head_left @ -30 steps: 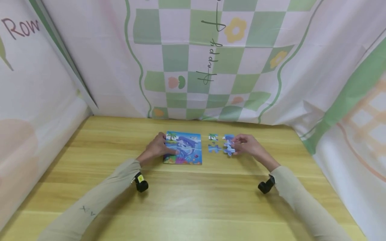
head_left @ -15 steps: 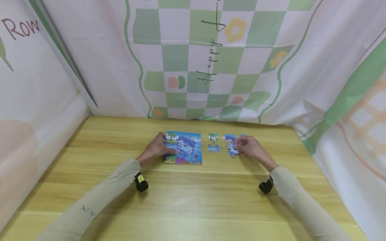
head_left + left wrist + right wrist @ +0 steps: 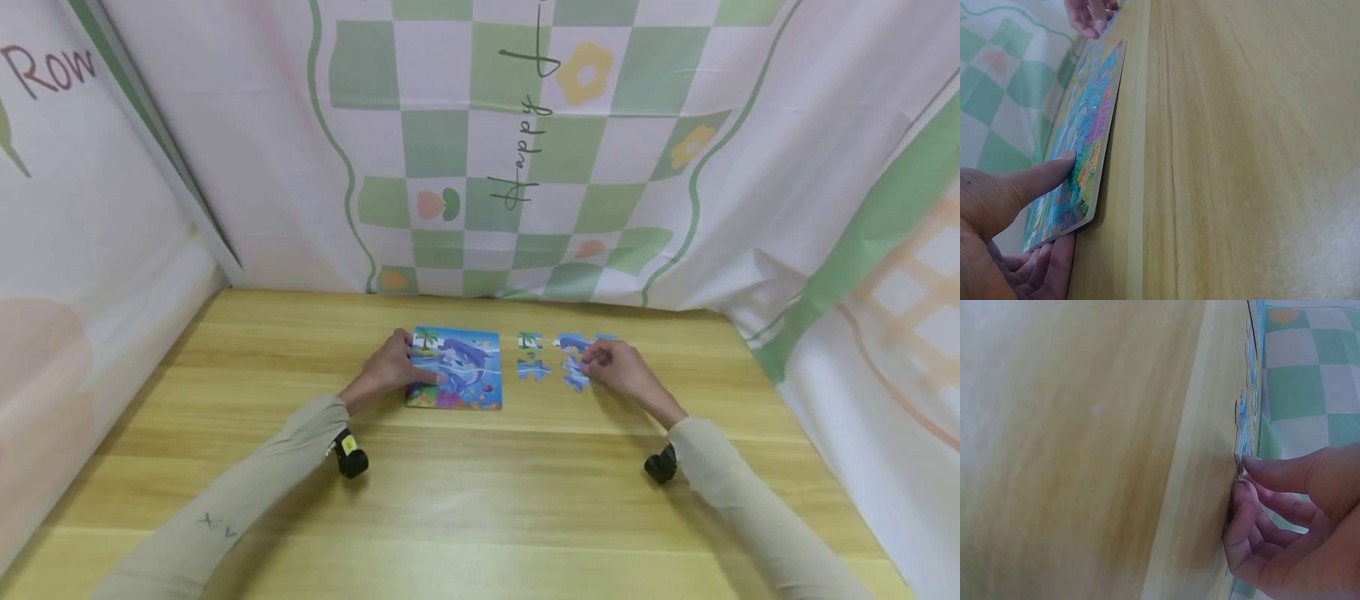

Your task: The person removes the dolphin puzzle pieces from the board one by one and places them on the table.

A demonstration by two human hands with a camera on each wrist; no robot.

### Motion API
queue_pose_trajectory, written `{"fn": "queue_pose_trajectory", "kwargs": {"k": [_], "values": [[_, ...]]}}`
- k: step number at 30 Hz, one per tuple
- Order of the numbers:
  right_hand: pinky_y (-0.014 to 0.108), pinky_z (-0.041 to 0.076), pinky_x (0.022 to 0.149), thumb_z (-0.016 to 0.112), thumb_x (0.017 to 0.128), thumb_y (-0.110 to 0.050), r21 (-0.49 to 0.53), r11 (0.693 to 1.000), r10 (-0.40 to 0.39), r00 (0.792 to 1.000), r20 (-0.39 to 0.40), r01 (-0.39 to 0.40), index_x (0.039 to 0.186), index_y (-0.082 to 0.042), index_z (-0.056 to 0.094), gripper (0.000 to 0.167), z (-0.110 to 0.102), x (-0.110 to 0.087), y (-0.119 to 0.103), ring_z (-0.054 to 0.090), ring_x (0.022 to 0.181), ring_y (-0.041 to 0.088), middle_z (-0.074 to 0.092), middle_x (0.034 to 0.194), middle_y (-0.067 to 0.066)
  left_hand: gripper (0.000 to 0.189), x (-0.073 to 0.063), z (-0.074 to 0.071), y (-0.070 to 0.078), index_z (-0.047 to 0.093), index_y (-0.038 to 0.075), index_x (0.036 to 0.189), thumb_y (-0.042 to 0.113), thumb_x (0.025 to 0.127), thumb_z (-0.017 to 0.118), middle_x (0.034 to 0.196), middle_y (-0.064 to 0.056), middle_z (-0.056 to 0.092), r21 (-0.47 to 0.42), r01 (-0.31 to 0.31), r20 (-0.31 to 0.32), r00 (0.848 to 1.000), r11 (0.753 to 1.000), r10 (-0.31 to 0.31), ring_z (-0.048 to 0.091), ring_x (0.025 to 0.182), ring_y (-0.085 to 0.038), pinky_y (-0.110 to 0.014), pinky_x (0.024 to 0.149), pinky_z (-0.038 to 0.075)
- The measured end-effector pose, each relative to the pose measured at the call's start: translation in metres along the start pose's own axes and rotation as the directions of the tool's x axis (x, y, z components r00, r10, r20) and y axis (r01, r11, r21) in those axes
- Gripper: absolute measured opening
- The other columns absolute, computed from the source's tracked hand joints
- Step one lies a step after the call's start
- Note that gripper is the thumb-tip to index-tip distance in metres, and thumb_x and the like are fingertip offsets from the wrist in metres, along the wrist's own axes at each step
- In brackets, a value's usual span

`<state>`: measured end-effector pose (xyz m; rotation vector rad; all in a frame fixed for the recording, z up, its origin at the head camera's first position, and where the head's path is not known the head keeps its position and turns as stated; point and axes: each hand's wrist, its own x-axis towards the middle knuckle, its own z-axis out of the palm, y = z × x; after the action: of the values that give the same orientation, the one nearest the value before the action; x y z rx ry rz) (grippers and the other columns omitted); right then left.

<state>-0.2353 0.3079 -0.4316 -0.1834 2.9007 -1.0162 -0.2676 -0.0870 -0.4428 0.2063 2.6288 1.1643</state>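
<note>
My left hand grips the left edge of a square dolphin picture card; in the left wrist view its thumb lies on the printed face and the fingers are under the edge. To the right, my right hand pinches a blue jigsaw piece between thumb and fingertips, low over the table. A dolphin-head piece lies just behind it. Between card and hand lie a palm-tree piece and a blue wave piece. Part of another piece shows behind the right hand, which covers the rest.
The wooden table reaches back to a green-and-white checked curtain. White printed cloth hangs along the left side, with more cloth on the right. Each wrist wears a small black camera.
My right hand has shifted slightly right with the blue jigsaw piece, opening a wider gap to the wave piece. The left hand and the card have stayed in place.
</note>
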Motion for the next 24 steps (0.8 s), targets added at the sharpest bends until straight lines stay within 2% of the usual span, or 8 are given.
{"fn": "queue_pose_trajectory", "kwargs": {"k": [3,9,13,24], "values": [[0.05,0.06,0.09,0.071,0.097,-0.011,-0.006,1.0,0.011,1.0,0.003,-0.011,0.11,0.004,0.069,0.02,0.0008,-0.0006,-0.0006,0.065,0.098,0.034,0.07,0.106,0.022,0.08,-0.0001,-0.0001,-0.0001,0.045,-0.002,0.133,0.037,0.08,0.092,0.133,-0.023,0.059,-0.004,-0.002,0.0,1.0,1.0,0.002,0.06,0.114,-0.035,-0.043,0.094,0.055],[0.044,0.059,0.084,0.071,0.098,-0.011,-0.03,0.999,0.015,1.0,-0.005,-0.015,0.109,0.004,0.068,0.019,0.0034,-0.0008,-0.0034,0.064,0.093,0.029,0.07,0.101,0.019,0.081,-0.0004,-0.0003,0.0,0.044,-0.002,0.134,0.036,0.081,0.091,0.134,-0.025,0.059,-0.006,-0.001,0.002,1.0,1.0,0.001,0.06,0.118,-0.037,-0.045,0.097,0.055],[0.046,0.06,0.085,0.07,0.098,-0.007,-0.032,0.999,0.008,1.0,-0.009,-0.008,0.109,0.005,0.068,0.017,0.0046,0.0001,-0.0029,0.065,0.091,0.029,0.07,0.1,0.019,0.082,-0.0006,-0.0005,0.0006,0.044,-0.002,0.135,0.036,0.081,0.091,0.135,-0.025,0.059,-0.015,0.0,0.001,1.0,1.0,0.0,0.06,0.119,-0.037,-0.046,0.099,0.055],[0.047,0.062,0.085,0.069,0.1,-0.012,-0.027,1.0,0.006,0.999,-0.034,-0.007,0.111,0.006,0.066,0.022,0.0039,-0.0021,-0.0034,0.066,0.094,0.033,0.07,0.103,0.022,0.077,-0.0008,0.0001,0.0005,0.047,-0.001,0.13,0.036,0.08,0.092,0.13,-0.023,0.06,-0.007,-0.005,-0.006,1.0,1.0,0.005,0.06,0.112,-0.034,-0.042,0.093,0.055]]}}
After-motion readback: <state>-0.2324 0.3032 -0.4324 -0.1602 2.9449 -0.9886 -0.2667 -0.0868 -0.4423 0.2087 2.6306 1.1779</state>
